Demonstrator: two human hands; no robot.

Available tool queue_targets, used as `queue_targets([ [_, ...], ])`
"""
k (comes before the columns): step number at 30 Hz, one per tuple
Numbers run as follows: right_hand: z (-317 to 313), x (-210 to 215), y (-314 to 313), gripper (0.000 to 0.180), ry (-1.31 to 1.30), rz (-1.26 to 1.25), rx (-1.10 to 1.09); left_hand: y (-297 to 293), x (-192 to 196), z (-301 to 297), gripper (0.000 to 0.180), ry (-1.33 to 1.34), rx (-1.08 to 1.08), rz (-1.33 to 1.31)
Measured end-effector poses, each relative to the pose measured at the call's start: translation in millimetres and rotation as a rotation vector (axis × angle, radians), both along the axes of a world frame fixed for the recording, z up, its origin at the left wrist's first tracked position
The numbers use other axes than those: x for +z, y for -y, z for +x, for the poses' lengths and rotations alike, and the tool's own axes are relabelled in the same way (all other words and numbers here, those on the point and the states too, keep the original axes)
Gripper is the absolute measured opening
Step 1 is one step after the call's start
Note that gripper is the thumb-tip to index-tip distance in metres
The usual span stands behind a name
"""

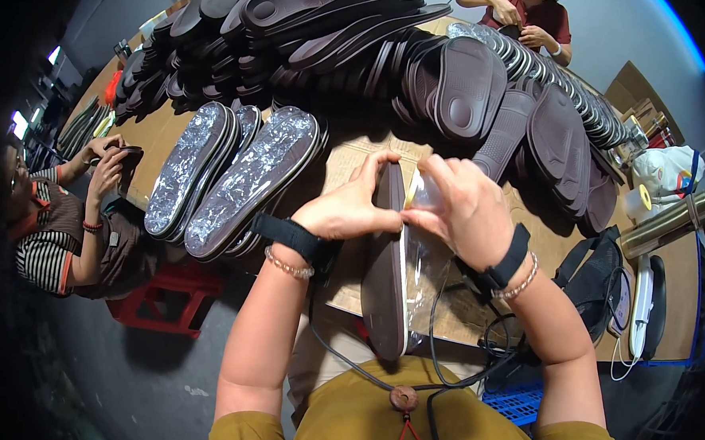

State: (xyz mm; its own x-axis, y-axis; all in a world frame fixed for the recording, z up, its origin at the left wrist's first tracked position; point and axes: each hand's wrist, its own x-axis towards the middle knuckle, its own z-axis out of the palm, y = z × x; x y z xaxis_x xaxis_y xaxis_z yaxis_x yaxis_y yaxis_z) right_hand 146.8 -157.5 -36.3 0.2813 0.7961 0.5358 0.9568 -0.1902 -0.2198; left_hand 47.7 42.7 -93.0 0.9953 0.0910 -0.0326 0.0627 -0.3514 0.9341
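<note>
Holding a dark shoe sole (387,277) on edge between both hands.
Left hand (349,208) and right hand (465,206) pinch its far end and clear plastic wrap (426,256); the sole's near end points toward the person.

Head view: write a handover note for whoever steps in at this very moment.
Left hand grips the toe end of a dark shoe sole held on edge over the table.
Right hand pinches clear plastic film against the sole's right side.
Done: film-wrapped soles lie stacked to the left.
Left: this sole is only partly covered; bare soles are piled behind.
</note>
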Motion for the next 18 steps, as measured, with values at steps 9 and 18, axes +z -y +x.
queue_targets([
  [9, -37, 13, 41, 0.056, -0.079, -0.273, 0.056, 47, 20, -64, 0.096, -0.144, -0.058, -0.114],
  [18, -14, 21, 44, 0.057, -0.460, -0.330, 0.206, 50, 19, -68, 0.097, -0.088, -0.023, -0.216],
])
